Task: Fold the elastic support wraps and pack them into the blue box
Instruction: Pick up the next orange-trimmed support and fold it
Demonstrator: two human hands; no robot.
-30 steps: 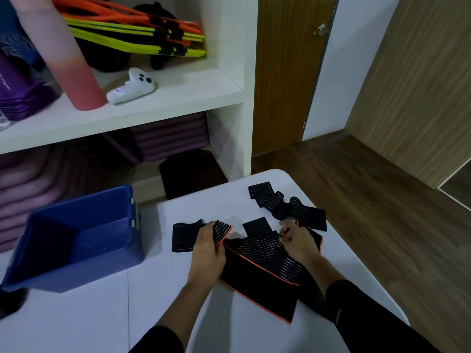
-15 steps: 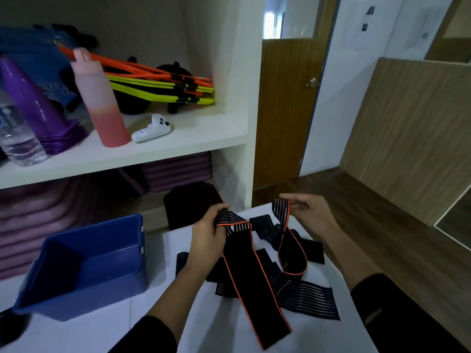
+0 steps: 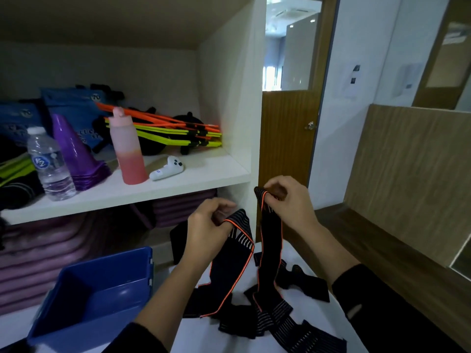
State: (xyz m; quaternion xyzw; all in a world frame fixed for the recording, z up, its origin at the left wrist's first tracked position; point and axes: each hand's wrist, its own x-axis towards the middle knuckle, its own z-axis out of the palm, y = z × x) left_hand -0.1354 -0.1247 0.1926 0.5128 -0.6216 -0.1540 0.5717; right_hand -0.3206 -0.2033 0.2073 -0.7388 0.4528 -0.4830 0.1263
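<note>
Holding orange-edged wrap (image 3: 230,273) up above white table (image 3: 196,337), both hands raised in front of shelf (image 3: 153,192). Pinching striped end of it with left hand (image 3: 206,230), thumb and curled fingers closing on the fabric, the end folding over the fingertips. Pinching the other end with right hand (image 3: 288,205), a bit higher and just beside the left, fingers curled tight round the band, not spread. Letting two black strands hang down between the forearms, orange trim running along the edges, lower parts trailing onto the table. Touching loose wraps (image 3: 270,324) down there, black with pale stripes, lying in an untidy heap near the table's right edge; cannot tell exactly where the held one is ending in the heap.

Noting blue box (image 3: 76,327) sitting on the table left of the left forearm, open top facing up, well apart from the heap, none of the wraps showing inside it.

Noting on the shelf behind: pink bottle (image 3: 127,151) standing upright, water bottle (image 3: 49,166) and purple cones (image 3: 76,154) to its left, white controller (image 3: 167,169) lying just beside it on the right, orange and yellow slats (image 3: 178,131) stacked at the back. Noting purple mats (image 3: 51,250) piled under the shelf, wooden door (image 3: 288,138) past the right hand.
</note>
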